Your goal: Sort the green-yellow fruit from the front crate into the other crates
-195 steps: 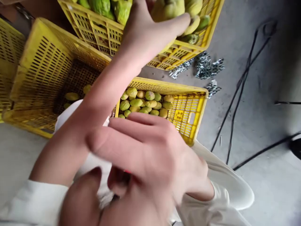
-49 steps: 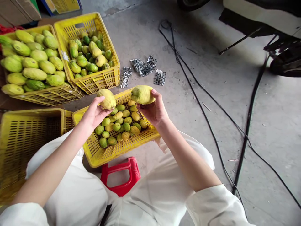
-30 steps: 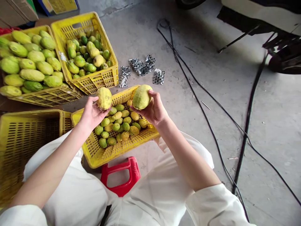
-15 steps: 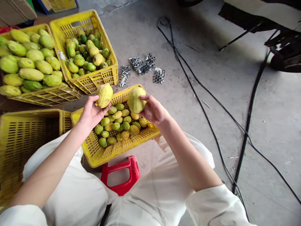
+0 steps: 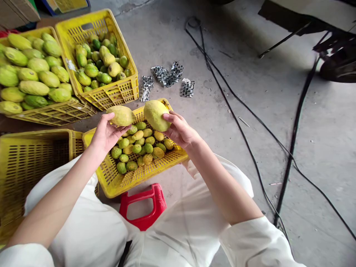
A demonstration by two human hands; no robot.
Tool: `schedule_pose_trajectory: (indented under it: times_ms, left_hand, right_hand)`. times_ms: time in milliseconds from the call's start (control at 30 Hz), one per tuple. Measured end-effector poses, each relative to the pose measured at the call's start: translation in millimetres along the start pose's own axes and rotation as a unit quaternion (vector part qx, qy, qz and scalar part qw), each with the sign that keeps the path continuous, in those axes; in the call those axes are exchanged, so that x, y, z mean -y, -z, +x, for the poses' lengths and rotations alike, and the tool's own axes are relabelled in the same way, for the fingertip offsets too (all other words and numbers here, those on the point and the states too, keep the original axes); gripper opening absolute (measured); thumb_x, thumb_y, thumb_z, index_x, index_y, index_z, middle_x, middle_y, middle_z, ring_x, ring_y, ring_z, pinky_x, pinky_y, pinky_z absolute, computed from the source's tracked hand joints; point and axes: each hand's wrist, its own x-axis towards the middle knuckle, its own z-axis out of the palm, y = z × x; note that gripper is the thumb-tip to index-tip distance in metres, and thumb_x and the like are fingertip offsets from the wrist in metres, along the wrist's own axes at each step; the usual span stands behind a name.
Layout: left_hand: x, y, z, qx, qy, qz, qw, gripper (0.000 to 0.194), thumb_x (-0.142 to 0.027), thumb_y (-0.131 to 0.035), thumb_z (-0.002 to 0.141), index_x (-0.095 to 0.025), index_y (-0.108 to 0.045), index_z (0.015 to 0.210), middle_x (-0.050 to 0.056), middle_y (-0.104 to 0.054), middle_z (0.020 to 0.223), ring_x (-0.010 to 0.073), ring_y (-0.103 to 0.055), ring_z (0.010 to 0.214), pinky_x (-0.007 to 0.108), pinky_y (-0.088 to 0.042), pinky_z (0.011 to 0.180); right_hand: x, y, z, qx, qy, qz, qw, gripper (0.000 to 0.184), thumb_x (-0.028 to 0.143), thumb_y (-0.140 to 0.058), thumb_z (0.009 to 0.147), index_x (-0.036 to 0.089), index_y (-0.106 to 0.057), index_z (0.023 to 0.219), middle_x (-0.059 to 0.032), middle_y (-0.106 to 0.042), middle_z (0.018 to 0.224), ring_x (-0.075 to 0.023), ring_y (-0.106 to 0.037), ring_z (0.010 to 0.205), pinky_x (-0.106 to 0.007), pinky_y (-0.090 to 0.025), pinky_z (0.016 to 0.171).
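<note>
Above the front crate, my left hand (image 5: 105, 134) grips a yellow lemon (image 5: 122, 115) between thumb and fingers, its long side lying crosswise. My right hand (image 5: 180, 129) is closed around a larger, smoother, pale yellow-green lemon (image 5: 155, 114). The two lemons are close side by side, with a small gap between them. Below them, the tilted yellow crate (image 5: 111, 184) between my legs contains small green and yellow lemons (image 5: 148, 148). My fingers hide part of each held fruit.
Back left, one yellow crate (image 5: 55, 111) is heaped with large lemons; another crate (image 5: 130, 87) holds medium ones. At left stands a further yellow crate (image 5: 27, 159). A red stool (image 5: 158, 202), silvery wrappers (image 5: 167, 76), black cables (image 5: 244, 139) and a vehicle (image 5: 314, 22) surround me.
The lemon in my left hand has turned from upright to crosswise. The one in my right hand has tilted and shifted left, bringing the two closer together.
</note>
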Motion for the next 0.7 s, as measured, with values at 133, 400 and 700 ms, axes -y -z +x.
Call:
schedule_pose_trajectory:
  times_ms: [133, 400, 700]
  left_hand:
    - [0, -3.4, -1, -0.026, 0.009, -0.012, 1.000, 0.017, -0.030, -0.074, 0.099, -0.026, -0.071, 0.115, 0.005, -0.082, 0.105, 0.0242, -0.081, 0.109, 0.031, -0.070, 0.095]
    - [-1, -7.7, -4, -0.043, 0.019, -0.016, 0.999, 0.018, -0.023, -0.071, 0.098, -0.026, -0.070, 0.116, 0.003, -0.080, 0.098, 0.0211, -0.078, 0.101, 0.028, -0.066, 0.087]
    - [-4, -9.5, -7, -0.059, 0.079, 0.027, 0.995, 0.025, -0.036, -0.077, 0.101, -0.025, -0.070, 0.122, 0.008, -0.080, 0.101, 0.0257, -0.075, 0.102, 0.035, -0.068, 0.091]
  right_hand:
    - [-1, -2, 0, -0.022, 0.007, -0.002, 1.000, 0.067, 0.052, -0.105, 0.062, 0.028, -0.073, 0.117, -0.0068, -0.084, 0.122, -0.0326, -0.076, 0.132, -0.040, -0.071, 0.101]
    - [-4, 2, 5, -0.053, 0.042, -0.012, 0.998, 0.062, 0.062, -0.104, 0.064, 0.029, -0.072, 0.105, -0.0071, -0.081, 0.117, -0.0365, -0.071, 0.138, -0.046, -0.070, 0.108]
    - [-5, 11, 13, -0.035, 0.033, 0.056, 0.997, 0.068, 0.060, -0.104, 0.065, 0.032, -0.070, 0.116, -0.0039, -0.081, 0.118, -0.0294, -0.077, 0.126, -0.044, -0.072, 0.101]
